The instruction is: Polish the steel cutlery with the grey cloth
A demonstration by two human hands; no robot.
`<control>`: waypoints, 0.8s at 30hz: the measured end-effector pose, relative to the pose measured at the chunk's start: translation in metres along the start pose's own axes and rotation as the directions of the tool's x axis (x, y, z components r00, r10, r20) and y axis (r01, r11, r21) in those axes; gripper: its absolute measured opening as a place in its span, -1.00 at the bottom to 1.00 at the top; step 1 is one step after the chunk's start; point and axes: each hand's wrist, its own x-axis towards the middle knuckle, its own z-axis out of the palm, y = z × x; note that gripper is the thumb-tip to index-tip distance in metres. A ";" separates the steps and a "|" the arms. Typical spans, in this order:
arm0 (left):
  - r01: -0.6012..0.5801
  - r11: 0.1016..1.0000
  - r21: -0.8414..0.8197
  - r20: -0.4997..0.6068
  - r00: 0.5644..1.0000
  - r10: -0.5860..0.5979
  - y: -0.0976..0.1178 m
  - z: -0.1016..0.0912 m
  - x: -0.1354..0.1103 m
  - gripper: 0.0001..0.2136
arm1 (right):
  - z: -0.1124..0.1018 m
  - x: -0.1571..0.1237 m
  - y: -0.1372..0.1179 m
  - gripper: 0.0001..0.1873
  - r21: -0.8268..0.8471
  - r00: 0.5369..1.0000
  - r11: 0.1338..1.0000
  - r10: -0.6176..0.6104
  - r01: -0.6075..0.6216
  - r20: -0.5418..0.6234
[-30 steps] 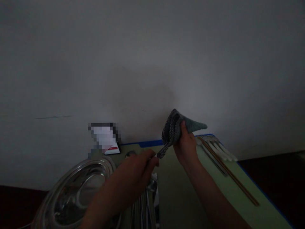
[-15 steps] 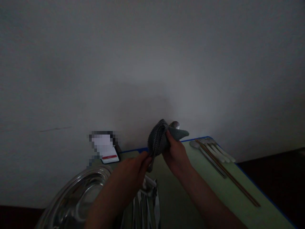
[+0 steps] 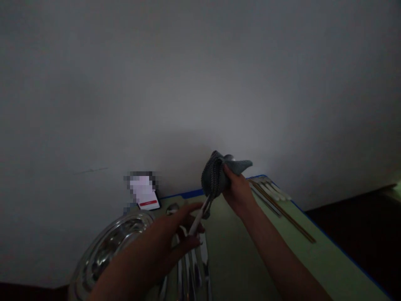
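My right hand is closed around a grey textured cloth folded over a spoon. The metal bowl of the spoon shows behind the cloth's top edge, and its pale handle slants down to the left from the folds. My left hand has its thumb and fingers about the lower end of that handle, in a loose grip. Below the left hand, several metal pieces of cutlery lie side by side on the green tabletop; the hand partly hides them.
A shiny metal bowl stands at the left. Behind it a phone leans near the wall. At the right lie brown chopsticks, a metal utensil and several white-handled forks. The table has a blue edge.
My left hand has shifted from the cloth's lower edge down along the spoon handle, its fingers spreading wider. More of the handle shows. The view has shifted slightly.
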 end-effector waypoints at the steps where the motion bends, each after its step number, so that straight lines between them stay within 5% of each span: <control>1: -0.011 1.000 -0.005 -0.020 1.000 0.011 0.003 0.001 -0.004 -0.58 | 0.001 0.000 -0.001 -0.90 0.056 0.999 0.997 0.050 -0.049 -0.015; 6: -0.093 0.995 -0.033 -0.107 0.990 0.089 0.007 0.001 -0.015 -0.89 | 0.005 -0.003 -0.002 -0.85 0.266 0.991 0.956 0.133 -0.122 -0.021; 17: -0.109 0.993 -0.042 -0.036 0.994 0.107 -0.014 -0.009 -0.032 -0.78 | 0.007 -0.024 0.004 -0.90 0.059 0.982 0.986 0.150 -0.157 0.115; 21: -0.113 0.993 -0.040 0.014 0.993 0.113 -0.021 -0.008 -0.040 -0.76 | 0.004 -0.024 -0.003 -0.87 -0.059 0.993 0.997 0.059 -0.054 0.097; 24: -0.111 0.994 -0.017 0.023 0.994 0.111 -0.025 -0.005 -0.043 -0.76 | 0.000 -0.025 -0.005 -0.79 -0.193 0.987 0.968 -0.156 0.162 0.048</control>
